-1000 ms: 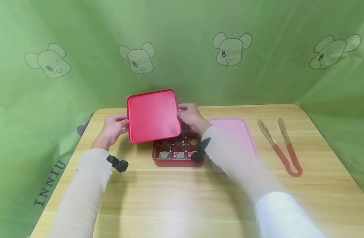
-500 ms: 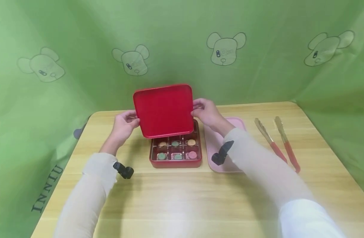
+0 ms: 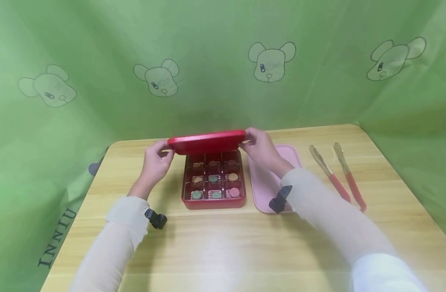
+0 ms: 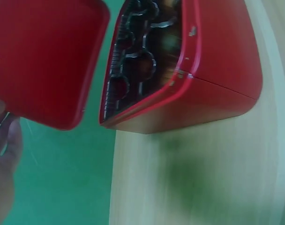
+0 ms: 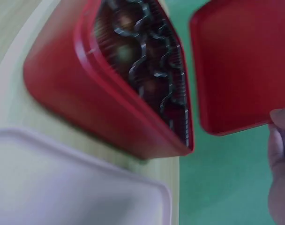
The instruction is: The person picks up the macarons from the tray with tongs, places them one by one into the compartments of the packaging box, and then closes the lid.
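Note:
A red rectangular lid (image 3: 208,142) is held tilted above the back of a red box (image 3: 213,203). My left hand (image 3: 156,164) grips the lid's left edge between thumb and fingers. At the opposite edge, my right hand (image 3: 261,150) pinches it the same way. The box stands uncovered, with a clear divided insert holding small round pieces in green, orange and pink, such as a pink one (image 3: 234,192) at the front right. Both wrist views show the lid's inner face (image 4: 44,61) apart from the box rim (image 5: 119,93).
A pink tray (image 3: 261,194) lies right of the box, partly under my right forearm. Farther right are tongs (image 3: 345,178) with red handles, spread apart. A green printed curtain (image 3: 208,97) hangs behind and beside the wooden table (image 3: 215,251).
Both hands have carried the lid rightward over the box, then lowered it and tipped it flatter, so its outer edge now faces me. More of the box's compartments show.

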Tool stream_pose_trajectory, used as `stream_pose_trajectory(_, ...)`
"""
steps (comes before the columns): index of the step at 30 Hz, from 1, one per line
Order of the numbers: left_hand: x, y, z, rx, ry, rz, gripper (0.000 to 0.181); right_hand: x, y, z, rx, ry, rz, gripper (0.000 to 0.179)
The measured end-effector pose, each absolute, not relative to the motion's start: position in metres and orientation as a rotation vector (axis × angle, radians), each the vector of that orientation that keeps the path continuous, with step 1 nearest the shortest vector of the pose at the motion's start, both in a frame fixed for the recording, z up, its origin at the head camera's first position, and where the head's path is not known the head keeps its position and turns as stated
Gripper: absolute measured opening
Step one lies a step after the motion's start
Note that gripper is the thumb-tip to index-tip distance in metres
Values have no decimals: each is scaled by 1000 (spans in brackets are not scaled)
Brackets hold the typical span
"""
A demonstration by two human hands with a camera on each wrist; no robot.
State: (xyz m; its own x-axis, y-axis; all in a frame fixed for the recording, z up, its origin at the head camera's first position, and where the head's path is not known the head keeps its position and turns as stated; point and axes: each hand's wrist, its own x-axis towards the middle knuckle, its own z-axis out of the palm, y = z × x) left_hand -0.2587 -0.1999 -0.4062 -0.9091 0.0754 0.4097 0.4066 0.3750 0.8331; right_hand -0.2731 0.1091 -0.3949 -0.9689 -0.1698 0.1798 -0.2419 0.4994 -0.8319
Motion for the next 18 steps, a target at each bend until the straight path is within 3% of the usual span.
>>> stream_pose_trajectory(9,-255,-199,-432,-579,-2309,-1281,30,-257,115,-423,478,-2714,1266,31)
stream_pose_trajectory(18,-253,-197,-458,-708,-2329,-1014,27,-250,117,-447,593,-2619,998,24)
